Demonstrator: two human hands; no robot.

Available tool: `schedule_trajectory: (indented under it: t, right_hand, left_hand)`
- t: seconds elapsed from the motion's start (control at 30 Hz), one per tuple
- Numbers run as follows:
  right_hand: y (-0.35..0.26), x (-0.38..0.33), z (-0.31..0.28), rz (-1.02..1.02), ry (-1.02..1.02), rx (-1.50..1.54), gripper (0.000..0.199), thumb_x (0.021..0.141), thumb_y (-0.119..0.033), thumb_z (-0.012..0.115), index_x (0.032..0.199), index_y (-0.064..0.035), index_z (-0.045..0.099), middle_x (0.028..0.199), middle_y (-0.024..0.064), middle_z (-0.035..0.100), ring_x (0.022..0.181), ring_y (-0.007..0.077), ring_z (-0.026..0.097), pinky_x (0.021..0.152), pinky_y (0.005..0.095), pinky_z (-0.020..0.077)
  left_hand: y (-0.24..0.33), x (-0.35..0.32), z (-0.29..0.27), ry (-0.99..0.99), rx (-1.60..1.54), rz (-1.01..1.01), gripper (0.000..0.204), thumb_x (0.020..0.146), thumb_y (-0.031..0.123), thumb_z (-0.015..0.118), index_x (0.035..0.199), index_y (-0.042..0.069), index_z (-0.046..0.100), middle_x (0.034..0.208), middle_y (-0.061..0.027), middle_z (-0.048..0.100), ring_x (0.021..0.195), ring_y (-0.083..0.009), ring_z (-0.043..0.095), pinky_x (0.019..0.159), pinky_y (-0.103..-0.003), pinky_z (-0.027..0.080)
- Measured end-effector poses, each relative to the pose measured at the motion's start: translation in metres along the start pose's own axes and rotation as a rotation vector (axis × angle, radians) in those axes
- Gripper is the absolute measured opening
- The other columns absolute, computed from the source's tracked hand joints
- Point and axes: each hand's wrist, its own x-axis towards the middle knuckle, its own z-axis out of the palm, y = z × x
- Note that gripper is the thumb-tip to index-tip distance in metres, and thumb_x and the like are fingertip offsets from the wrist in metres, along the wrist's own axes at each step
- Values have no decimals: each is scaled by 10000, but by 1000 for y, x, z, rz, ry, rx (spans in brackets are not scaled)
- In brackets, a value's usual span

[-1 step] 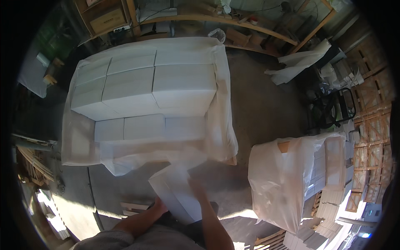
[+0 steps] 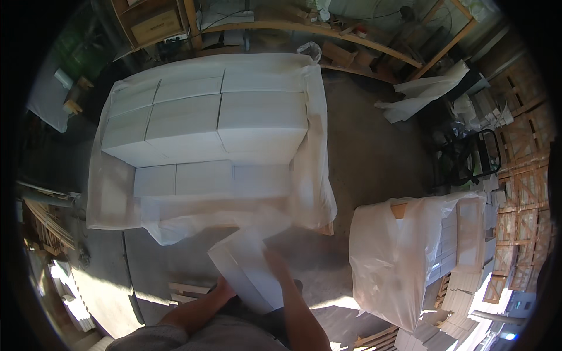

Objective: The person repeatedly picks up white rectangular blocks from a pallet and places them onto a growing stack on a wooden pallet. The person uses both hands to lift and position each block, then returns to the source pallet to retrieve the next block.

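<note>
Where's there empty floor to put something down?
The widest bare patch is dark floor between the big box stack and the black frame, beyond the smaller wrapped stack. Another is grey floor nearer than the big box stack, left of the white box by the right hand. The wooden shelf looks crowded.

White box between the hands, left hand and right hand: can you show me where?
White box (image 2: 252, 271): head view, on its wide side.
Left hand (image 2: 223, 289): head view, on its middle.
Right hand (image 2: 277, 266): head view, on its blurry middle.
</note>
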Motion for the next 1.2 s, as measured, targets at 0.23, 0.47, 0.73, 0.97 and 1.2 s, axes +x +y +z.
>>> schedule_trajectory:
  t: [0.23, 0.47, 0.73, 0.97, 1.2]
  right_hand:
    - [11, 77, -29, -225, -168, -79, 211, 962, -211, 413, 1100, -110, 536, 860, 168, 629, 825, 365, 644, 696, 474, 515]
    - [19, 120, -38, -327, -389, -82, 209, 963, -236, 392, 1115, -160, 514, 1008, 161, 606, 907, 371, 628, 754, 487, 510]
    - [37, 182, 8, -344, -599, -200, 223, 965, -264, 393, 1103, -143, 520, 983, 149, 601, 952, 368, 619, 795, 499, 503]
    - [69, 271, 42, -15, -592, -90, 428, 927, -422, 428, 1039, -33, 567, 1099, 186, 613, 984, 407, 591, 867, 502, 454]
    - [53, 337, 11, -10, -479, -196, 412, 920, -401, 443, 1011, -24, 583, 1066, 194, 614, 992, 394, 582, 861, 492, 453]
  left_hand:
    - [-27, 32, -3, 49, -83, 276, 487, 977, 402, 389, 1346, 91, 456, 1306, -125, 533, 1208, -336, 498, 1024, -540, 389]
    - [-61, 47, 8, 70, -327, 420, 447, 995, 375, 346, 1326, 113, 489, 1314, -98, 547, 1199, -329, 513, 1004, -528, 412]
    - [-52, 115, -23, 325, 12, 628, 411, 956, 359, 458, 1277, 108, 514, 1239, -73, 588, 1125, -295, 567, 951, -461, 459]
    - [-9, 209, -28, 174, -631, 479, 410, 974, 369, 441, 1264, 86, 504, 1199, -73, 581, 1124, -254, 545, 942, -419, 470]
    - [0, 303, -31, 197, -328, 598, 451, 985, 368, 405, 1352, 108, 433, 1330, -77, 506, 1226, -246, 476, 1030, -425, 395]
